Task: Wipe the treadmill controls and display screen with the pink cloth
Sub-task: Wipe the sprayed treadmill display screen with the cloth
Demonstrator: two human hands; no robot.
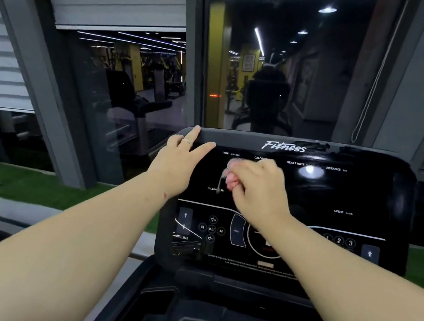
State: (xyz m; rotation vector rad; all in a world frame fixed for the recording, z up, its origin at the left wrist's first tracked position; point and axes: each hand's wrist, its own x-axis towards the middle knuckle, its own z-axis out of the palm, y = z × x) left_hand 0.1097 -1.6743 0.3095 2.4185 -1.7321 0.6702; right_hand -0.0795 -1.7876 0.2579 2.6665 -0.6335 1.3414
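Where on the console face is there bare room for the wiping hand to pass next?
Free: the right half of the display screen, between the DISTANCE label and the SPEED label. Also free: the button strip at lower left. Crowded: the upper left, where the left hand rests on the corner and the right hand bunches the pink cloth.
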